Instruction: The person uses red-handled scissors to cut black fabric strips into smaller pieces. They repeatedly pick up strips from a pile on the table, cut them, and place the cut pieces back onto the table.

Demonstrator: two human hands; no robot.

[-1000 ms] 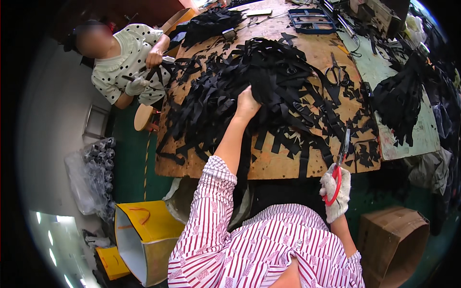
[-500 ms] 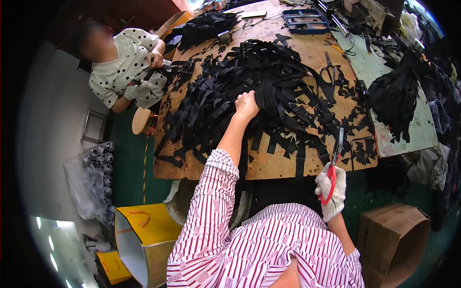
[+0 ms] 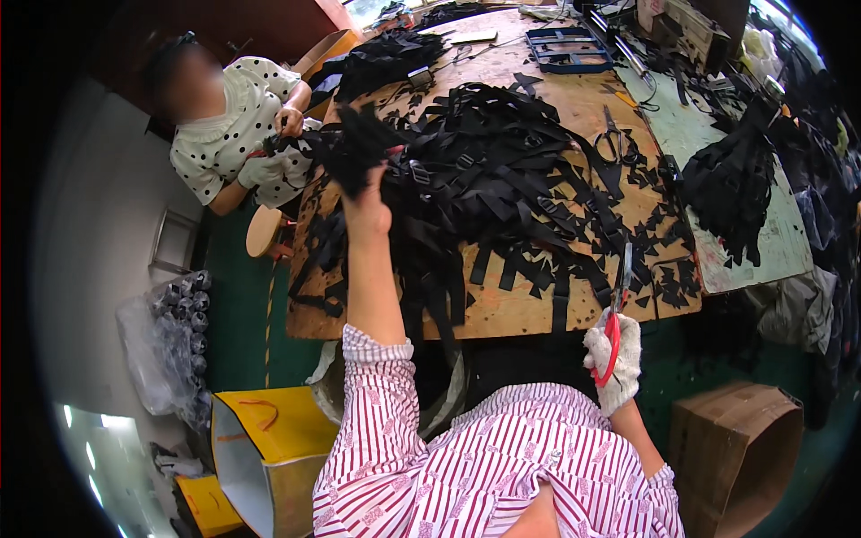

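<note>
My bare left hand [image 3: 369, 204] is raised over the left part of the table, closed on a dark bunch of black webbing straps [image 3: 357, 148]. The bunch is blurred and hides most of my fingers. Beneath and to the right lies a large tangled pile of black straps [image 3: 484, 170], some with plastic buckles. In a white knitted glove, my right hand [image 3: 619, 363] grips a pair of red-handled scissors [image 3: 613, 339] at the table's near right edge. Their blades point away from me, and nothing lies between them.
Small black offcuts [image 3: 659, 229] litter the wooden table [image 3: 395, 318]. Black-handled scissors [image 3: 610, 139] and a blue tray [image 3: 569, 47] lie farther back. A co-worker [image 3: 238, 125] handles straps at the left. A cardboard box [image 3: 717, 448] and a yellow bag [image 3: 287, 421] flank me.
My left hand has moved left from the middle of the pile and lifted a bunch of black straps. My right hand with the scissors has hardly moved.
</note>
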